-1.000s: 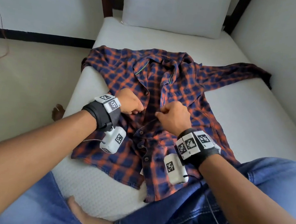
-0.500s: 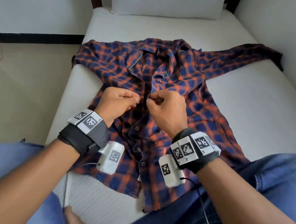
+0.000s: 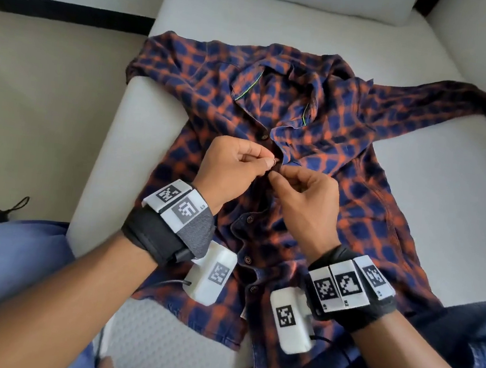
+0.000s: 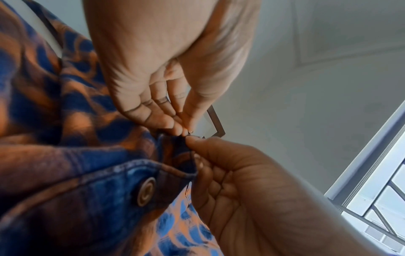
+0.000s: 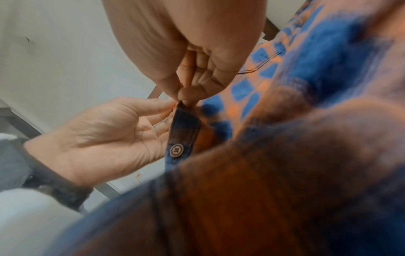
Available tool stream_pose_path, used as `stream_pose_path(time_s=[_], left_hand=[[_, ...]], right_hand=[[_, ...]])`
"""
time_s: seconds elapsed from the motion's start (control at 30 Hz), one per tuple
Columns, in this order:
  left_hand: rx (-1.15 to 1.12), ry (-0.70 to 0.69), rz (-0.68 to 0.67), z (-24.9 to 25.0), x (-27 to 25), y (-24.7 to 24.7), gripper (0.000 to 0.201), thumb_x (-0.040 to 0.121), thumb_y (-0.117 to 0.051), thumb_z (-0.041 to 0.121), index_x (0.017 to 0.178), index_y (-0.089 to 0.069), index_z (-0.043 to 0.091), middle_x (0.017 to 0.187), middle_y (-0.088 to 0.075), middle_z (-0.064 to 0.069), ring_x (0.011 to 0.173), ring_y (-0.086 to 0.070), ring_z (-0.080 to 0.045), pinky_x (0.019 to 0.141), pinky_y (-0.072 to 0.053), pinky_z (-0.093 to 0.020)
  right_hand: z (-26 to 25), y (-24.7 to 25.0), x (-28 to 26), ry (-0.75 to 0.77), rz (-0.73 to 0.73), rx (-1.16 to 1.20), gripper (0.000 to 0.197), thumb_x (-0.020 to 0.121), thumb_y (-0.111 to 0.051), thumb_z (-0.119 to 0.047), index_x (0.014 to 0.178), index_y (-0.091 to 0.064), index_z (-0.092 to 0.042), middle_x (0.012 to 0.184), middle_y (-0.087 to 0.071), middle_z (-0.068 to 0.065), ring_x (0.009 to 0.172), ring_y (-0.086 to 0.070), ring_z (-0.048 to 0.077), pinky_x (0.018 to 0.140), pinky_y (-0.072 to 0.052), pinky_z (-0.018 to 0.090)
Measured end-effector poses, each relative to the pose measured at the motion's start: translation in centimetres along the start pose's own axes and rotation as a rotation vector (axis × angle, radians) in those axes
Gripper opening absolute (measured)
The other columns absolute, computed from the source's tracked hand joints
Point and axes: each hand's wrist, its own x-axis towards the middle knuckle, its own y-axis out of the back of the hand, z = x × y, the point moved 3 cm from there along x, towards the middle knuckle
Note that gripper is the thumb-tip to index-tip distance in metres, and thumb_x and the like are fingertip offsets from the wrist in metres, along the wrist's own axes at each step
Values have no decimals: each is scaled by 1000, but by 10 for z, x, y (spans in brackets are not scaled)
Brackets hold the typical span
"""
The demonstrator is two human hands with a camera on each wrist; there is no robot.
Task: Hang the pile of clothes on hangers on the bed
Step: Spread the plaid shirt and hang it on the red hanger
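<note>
You are working the front of the shirt (image 3: 270,144), which lies face up across the bed (image 3: 431,209) in the middle of the head view, collar toward the top of the frame and hem toward your lap at the bottom. Both hands meet at the placket just below the collar. Your left hand (image 3: 231,167) has thumb and forefinger pressed together on the placket edge, or on a button there; which one is too small to tell. The other fingers are loosely curled. Your right hand (image 3: 303,202) nips the opposite edge of the same strip between thumb and fingertip, its other fingers curled under. In the left wrist view the two pinches all but touch, and one fastened button (image 4: 145,191) sits lower down the same strip.

Several buttons below your hands look done up, and one near the collar looks undone. So the step in hand seems to be a button at this spot, though I cannot tell whether you are fastening or opening it. No hanger shows in any view, and the shirt is not yet hung.

Next, finish this button with small, steady finger work. Keep both edges taut and lined up so the button meets its hole. Then you will need a hanger, which must be fetched from somewhere out of frame.
</note>
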Motion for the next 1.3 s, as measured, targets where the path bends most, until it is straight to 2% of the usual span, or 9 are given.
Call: stream_pose_path(time_s=[0.17, 0.27, 0.6, 0.7, 0.77, 0.93, 1.07, 1.2, 1.3], left_hand=[[-68, 56, -4, -4, -2, -2, 8, 88, -70, 8, 93, -76, 8, 83, -73, -15, 72, -63, -10, 66, -52, -17], [-93, 77, -17, -6, -3, -3, 8, 88, -70, 8, 94, -76, 7, 86, -74, -15, 75, -64, -13, 67, -53, -18], [-181, 114, 17, -11, 0, 3, 9, 87, -72, 10, 95, -77, 9, 87, -75, -5, 75, -66, -5, 66, -51, -15], [-183, 106, 16, -11, 2, 5, 8, 87, -72, 10, 93, -77, 11, 83, -75, -5, 73, -66, -6, 66, -51, -16], [-189, 105, -3, -10, 3, 5, 9, 88, -72, 10, 94, -77, 11, 80, -74, -4, 71, -64, -6, 65, -50, -15], [-172, 89, -16, -11, 4, 3, 12, 90, -68, 10, 100, -76, 9, 93, -76, -10, 75, -63, -9, 67, -51, -17], [-166, 92, -17, -14, 5, 3, 13, 91, -66, 10, 100, -75, 13, 94, -76, -5, 83, -68, -12, 71, -52, -20], [-166, 98, -37, -12, 7, 7, 14, 91, -66, 12, 100, -77, 14, 94, -76, -5, 97, -71, -20, 80, -57, -27], [-19, -9, -17, -8, 6, 10, 10, 86, -73, 23, 91, -80, 18, 86, -77, 3, 89, -72, -10, 84, -57, -27]], right_hand=[[3, 3, 3, -18, 10, 41, 9, 90, -73, -24, 93, -81, -21, 72, -76, -7, 66, -70, 13, 61, -56, 32], [4, 3, 3, -16, -23, -11, 10, 89, -74, -24, 93, -81, -19, 73, -75, -7, 67, -70, 7, 63, -54, 27], [-9, -1, 6, -18, -78, 72, 8, 90, -73, -17, 89, -80, -15, 72, -75, -2, 67, -67, 8, 63, -53, 27], [-8, -1, 5, -22, -112, 134, 25, 92, -63, -8, 82, -79, -24, 72, -75, 0, 69, -66, 11, 63, -52, 26], [-7, 0, 6, -48, -110, 205, 28, 92, -60, -3, 84, -79, -23, 74, -76, 0, 68, -67, 9, 62, -51, 25], [-2, -2, 6, -123, -76, 296, 8, 90, -75, -16, 85, -79, -12, 76, -76, 8, 65, -64, 10, 60, -52, 25], [-2, -3, 8, -135, -79, 273, 12, 87, -78, -18, 82, -77, -7, 71, -73, 12, 61, -61, 11, 56, -50, 22], [-6, -2, 12, -148, -116, 281, 18, 86, -79, -17, 81, -75, 0, 63, -66, 7, 56, -56, 10, 52, -46, 18], [-6, -4, 14, -117, -111, 233, 18, 84, -81, -16, 77, -74, -1, 63, -68, 5, 53, -56, 9, 50, -44, 18]])
